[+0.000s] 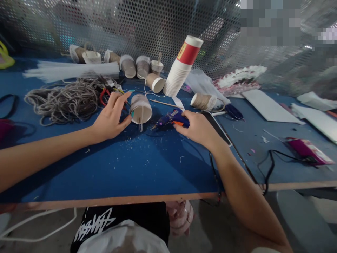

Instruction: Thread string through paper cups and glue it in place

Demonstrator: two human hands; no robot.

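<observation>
On the blue table, a paper cup (141,109) wrapped in grey cord lies on its side, its open mouth toward me. A loop of cord hangs out of the mouth. Beside the cup's left side is my left hand (112,114), fingers apart and curved toward it; whether the fingertips touch it I cannot tell. My right hand (198,128) is closed around a blue hot glue gun (172,117) with an orange trigger. The gun's nozzle points left, toward the cup, with a gap between them. A thin wooden stick (163,103) lies just behind the gun.
A tangled heap of grey cord (63,100) and red-handled scissors (104,96) are at left. Several wrapped cups (128,66) line the mesh screen near a tall, leaning stack of paper cups (179,72). A phone (214,126) lies under my right forearm; a black cable (214,168) crosses the front edge.
</observation>
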